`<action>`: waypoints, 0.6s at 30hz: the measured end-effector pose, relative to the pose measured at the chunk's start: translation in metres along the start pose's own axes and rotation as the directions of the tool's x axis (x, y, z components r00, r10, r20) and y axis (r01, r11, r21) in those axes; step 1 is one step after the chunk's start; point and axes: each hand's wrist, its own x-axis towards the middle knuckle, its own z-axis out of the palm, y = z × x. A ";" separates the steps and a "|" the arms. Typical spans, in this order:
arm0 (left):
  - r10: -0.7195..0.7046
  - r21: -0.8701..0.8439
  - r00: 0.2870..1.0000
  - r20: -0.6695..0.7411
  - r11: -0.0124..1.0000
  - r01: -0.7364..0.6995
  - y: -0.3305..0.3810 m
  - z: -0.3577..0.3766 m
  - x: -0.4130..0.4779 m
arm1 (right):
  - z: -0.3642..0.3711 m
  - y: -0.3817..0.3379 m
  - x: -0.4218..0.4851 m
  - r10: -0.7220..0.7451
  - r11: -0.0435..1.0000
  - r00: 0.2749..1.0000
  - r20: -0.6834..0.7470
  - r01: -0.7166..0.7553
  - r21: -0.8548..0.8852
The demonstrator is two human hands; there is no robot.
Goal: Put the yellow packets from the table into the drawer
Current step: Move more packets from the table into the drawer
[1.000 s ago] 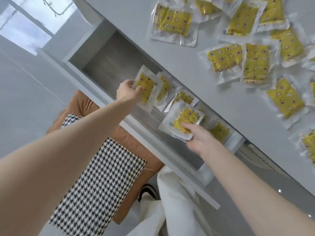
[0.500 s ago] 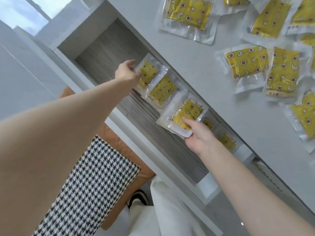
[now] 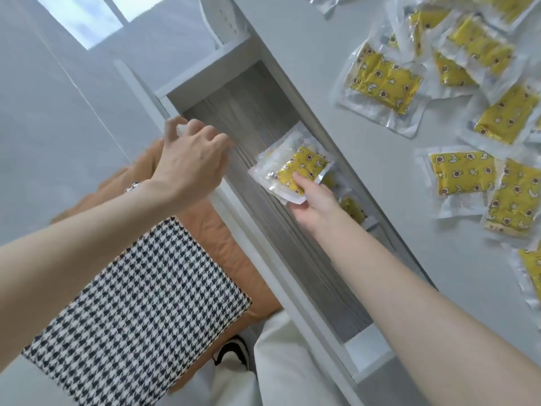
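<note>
- Packet in hand: one flat yellow plastic packet (image 3: pixel 301 168) with moons and stars on it is pinched at its near end by the right hand (image 3: pixel 314 205). The thumb (image 3: pixel 298 178) lies on top and the other fingers are under. There may be a second packet behind it; I cannot tell.
- Place: it hangs low over the long white drawer (image 3: pixel 243 112) with a grey wood floor, close to the side that runs under the pale grey bench (image 3: pixel 336 98).
- Feel: it looks light, thin and floppy. The shiny clear rim may be slippery, so I think the puffy yellow middle is a safer spot to hold than the rim.
- Left hand (image 3: pixel 190 162): it is over the drawer's front rail, fingers loosely bent and holding nothing. It is a bit blurry.
- More yellow packets in the drawer (image 3: pixel 352 208) lie just past the right hand, partly hidden under the bench's front edge.
- Many yellow packets on the bench (image 3: pixel 380 80) are spread out, some lying over each other, a few near the front edge.
- Room: grey floor shows from the held packet up to the drawer's far end wall, so I think a packet fits there.
- Edges: the bench's front edge sticks out over the drawer. A hand should come out toward the front rail before going up, or it may bump.
</note>
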 end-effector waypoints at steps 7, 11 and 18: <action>-0.084 -0.094 0.996 -0.009 0.992 0.083 -0.007 0.021 -0.001 | 0.068 -0.012 0.040 -0.088 0.992 0.993 -0.084 0.080 -0.098; -0.102 -0.090 0.994 -0.049 0.991 0.097 -0.008 0.022 0.000 | 0.087 -0.016 0.054 -0.094 0.995 0.989 -0.111 0.090 -0.038; -0.089 -0.073 0.995 -0.034 0.994 0.086 -0.010 0.024 0.001 | 0.072 -0.012 0.041 -0.155 0.982 0.972 -0.177 0.131 -0.136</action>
